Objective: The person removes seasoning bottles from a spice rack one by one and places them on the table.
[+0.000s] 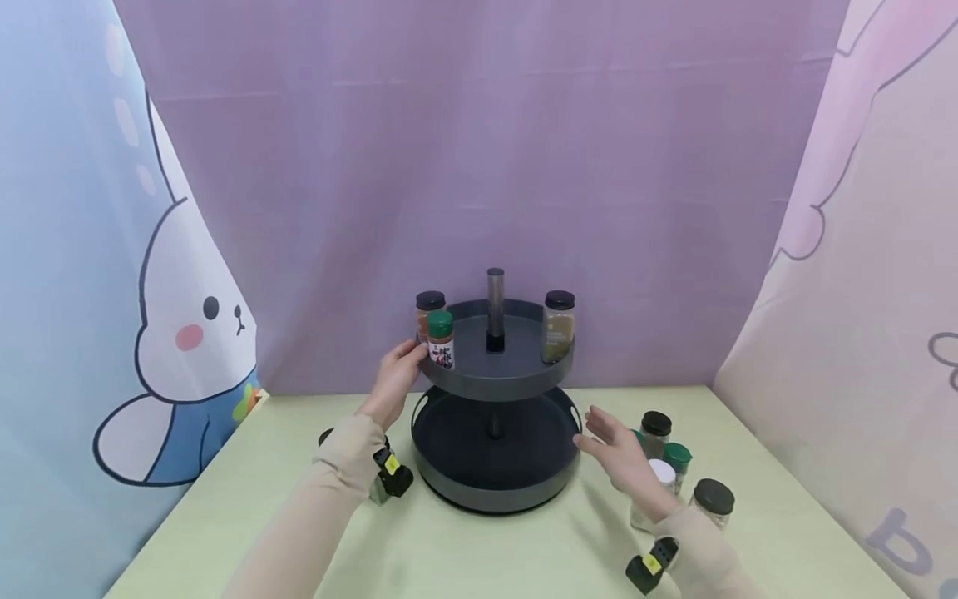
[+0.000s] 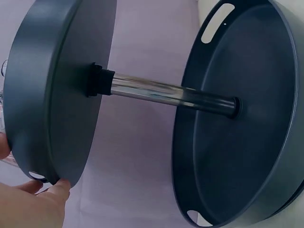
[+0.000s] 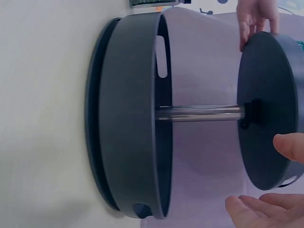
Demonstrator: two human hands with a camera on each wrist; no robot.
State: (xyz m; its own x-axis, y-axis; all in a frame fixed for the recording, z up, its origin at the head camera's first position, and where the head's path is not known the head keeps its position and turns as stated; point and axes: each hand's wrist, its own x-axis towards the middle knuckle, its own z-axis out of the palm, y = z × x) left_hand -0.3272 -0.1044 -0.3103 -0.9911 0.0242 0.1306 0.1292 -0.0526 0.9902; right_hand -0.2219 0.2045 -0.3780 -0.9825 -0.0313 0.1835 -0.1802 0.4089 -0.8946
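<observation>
A dark grey two-tier spice rack stands on the table, its upper tray (image 1: 497, 388) joined to the lower tray (image 1: 496, 499) by a metal post (image 2: 147, 89). My left hand (image 1: 397, 384) grips the upper tray's left edge at the handle slot, fingers beneath and thumb against the outer side. Beside it on that tray are a green-capped spice bottle (image 1: 441, 341) and a black-capped jar (image 1: 430, 301); another black-capped jar (image 1: 558, 329) stands at the right. My right hand (image 1: 617, 453), fingers extended and holding nothing, is right of the rack, apart from the upper tray in the right wrist view.
Several jars and bottles are grouped on the right of the table, including a white-capped one (image 1: 662, 472), a green-capped one (image 1: 677, 456) and a black-capped one (image 1: 713, 497). Another jar (image 1: 377, 491) is partly hidden behind my left wrist. A purple curtain (image 1: 494, 150) hangs behind.
</observation>
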